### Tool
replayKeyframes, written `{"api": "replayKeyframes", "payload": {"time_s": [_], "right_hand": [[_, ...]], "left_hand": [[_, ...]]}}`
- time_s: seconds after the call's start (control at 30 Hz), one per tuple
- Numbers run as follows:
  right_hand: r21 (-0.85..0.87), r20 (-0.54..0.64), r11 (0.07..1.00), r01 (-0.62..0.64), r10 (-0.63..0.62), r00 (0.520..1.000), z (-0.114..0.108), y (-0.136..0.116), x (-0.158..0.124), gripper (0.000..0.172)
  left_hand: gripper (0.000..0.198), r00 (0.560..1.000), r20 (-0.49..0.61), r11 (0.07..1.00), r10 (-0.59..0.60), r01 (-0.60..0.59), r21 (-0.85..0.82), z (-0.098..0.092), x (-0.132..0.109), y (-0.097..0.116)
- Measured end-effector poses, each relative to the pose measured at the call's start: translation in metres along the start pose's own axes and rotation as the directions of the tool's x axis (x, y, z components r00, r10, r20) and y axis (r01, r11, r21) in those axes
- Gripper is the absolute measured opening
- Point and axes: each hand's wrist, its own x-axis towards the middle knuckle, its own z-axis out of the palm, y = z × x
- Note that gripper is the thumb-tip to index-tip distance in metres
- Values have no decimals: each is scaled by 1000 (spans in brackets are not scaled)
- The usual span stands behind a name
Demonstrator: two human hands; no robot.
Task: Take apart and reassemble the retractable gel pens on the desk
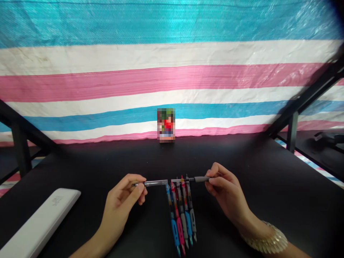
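Note:
My left hand (126,197) pinches one end of a clear pen barrel (156,183) held level above the black table (107,161). My right hand (225,186) pinches the grey grip end (201,179) of the matching pen half, in line with the barrel. The two halves meet or nearly meet at the middle. Beneath them several pens (182,215) with blue, pink and grey grips lie side by side on the table, tips toward me. A gold bracelet (266,240) is on my right wrist.
A white flat case (40,222) lies at the table's near left. A small blurred card (166,125) stands at the table's far edge against a striped blue, white and pink tarp (172,71). Black metal frame bars (301,104) flank both sides.

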Motion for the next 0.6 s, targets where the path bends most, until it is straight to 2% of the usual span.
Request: {"api": "replayKeyframes", "payload": {"time_s": [0.2, 0.37, 0.5, 0.6], "right_hand": [[-36, 56, 999, -17, 19, 998, 1, -1, -2, 11], [-133, 172, 991, 14, 9, 985, 3, -1, -8, 15], [-277, 272, 954, 115, -37, 962, 7, 0, -13, 16], [-392, 341, 879, 270, -133, 931, 8, 3, -14, 9]], "left_hand": [[13, 1000, 18, 1000, -16, 15, 9, 1, 0, 0], [15, 999, 38, 1000, -27, 28, -14, 4, 0, -2], [14, 997, 67, 1000, -24, 23, 5, 8, -3, 1], [13, 998, 61, 1000, -27, 26, 6, 12, -4, 8]]}}
